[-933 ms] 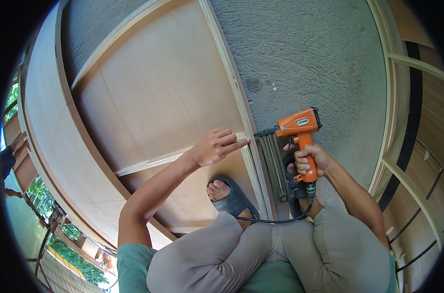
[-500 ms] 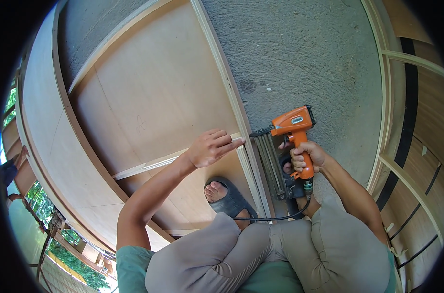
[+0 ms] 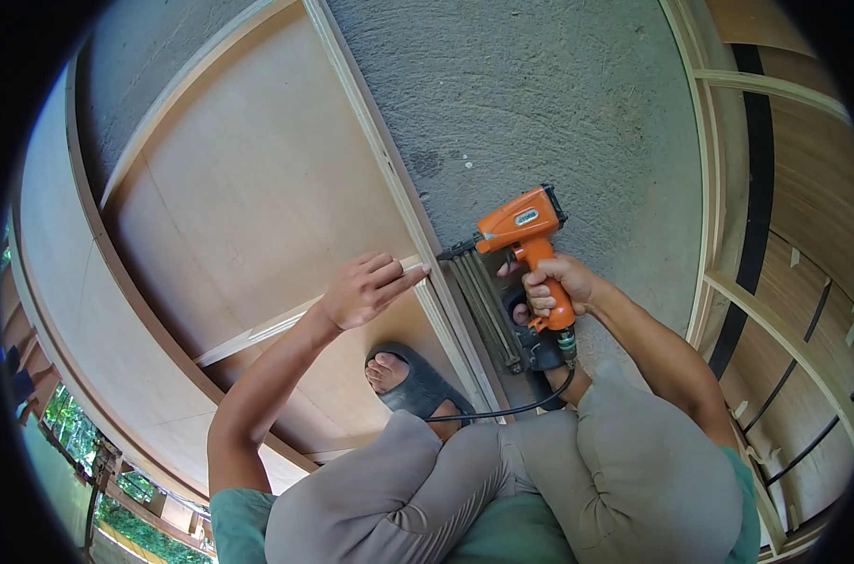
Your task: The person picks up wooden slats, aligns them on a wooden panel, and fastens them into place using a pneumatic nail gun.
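My right hand (image 3: 560, 286) is wrapped round the grip of an orange nail gun (image 3: 523, 222) with a long dark magazine. Its nose meets the outer side of a pale wooden rail (image 3: 389, 164), which edges a framed plywood panel (image 3: 258, 160). On the panel's side of that rail, my left hand (image 3: 370, 289) is closed over the end of a wooden crosspiece (image 3: 281, 324). Its index finger reaches to the rail, near the gun's nose; the palm side is hidden. A black air hose (image 3: 511, 411) runs from the bottom of the gun's grip across my shins.
My left foot, in a dark sandal (image 3: 419, 383), rests on the panel; the other is partly hidden behind the gun. Rough concrete floor (image 3: 540, 103) lies beyond the rail. A curved wooden panel (image 3: 55, 226) stands at left, and another ribbed wooden frame (image 3: 713, 179) at right.
The whole scene has shifted left in the picture as my head moved. Both hands, the nail gun and the crosspiece keep about the same places relative to the rail.
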Demonstrator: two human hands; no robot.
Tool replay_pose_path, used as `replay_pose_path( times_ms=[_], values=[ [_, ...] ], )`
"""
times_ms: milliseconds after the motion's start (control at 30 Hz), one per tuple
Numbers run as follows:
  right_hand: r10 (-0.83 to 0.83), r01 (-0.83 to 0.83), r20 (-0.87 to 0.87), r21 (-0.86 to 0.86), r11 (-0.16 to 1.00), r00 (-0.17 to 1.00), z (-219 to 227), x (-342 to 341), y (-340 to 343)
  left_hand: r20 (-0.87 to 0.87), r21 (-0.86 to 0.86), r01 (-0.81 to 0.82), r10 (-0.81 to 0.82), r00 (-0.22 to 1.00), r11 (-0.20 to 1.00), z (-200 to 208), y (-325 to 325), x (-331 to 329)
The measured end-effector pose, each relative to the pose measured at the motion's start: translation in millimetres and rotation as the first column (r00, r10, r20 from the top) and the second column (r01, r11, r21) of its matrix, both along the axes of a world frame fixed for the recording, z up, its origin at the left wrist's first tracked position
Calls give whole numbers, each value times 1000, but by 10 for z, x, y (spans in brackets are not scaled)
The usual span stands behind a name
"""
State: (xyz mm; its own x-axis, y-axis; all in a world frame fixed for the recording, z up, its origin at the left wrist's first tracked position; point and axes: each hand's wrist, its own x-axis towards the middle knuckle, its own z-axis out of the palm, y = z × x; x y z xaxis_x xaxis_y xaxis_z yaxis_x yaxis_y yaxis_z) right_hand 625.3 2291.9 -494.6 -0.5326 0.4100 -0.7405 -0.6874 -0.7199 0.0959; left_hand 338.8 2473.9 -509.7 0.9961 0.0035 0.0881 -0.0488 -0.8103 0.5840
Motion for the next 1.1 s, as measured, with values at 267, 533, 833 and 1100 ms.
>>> replay_pose_path(
  times_ms=[267,533,833,1100],
  values=[
    [1,-1,35,-7,1000,999,-24,-17,-44,-7,5,6,-6,1000,1000,18,-3,4],
    [-15,15,-16,5,1000,1000,9,-36,-16,42,-12,-24,25,999,1000,-11,-10,0],
    [-4,5,30,-33,999,1000,72,-22,2,49,-9,-7,7,999,1000,-47,-8,-9],
    [-26,27,10,-34,999,1000,19,-76,-8,55,10,-14,13,998,1000,-29,13,-46]
  ],
)
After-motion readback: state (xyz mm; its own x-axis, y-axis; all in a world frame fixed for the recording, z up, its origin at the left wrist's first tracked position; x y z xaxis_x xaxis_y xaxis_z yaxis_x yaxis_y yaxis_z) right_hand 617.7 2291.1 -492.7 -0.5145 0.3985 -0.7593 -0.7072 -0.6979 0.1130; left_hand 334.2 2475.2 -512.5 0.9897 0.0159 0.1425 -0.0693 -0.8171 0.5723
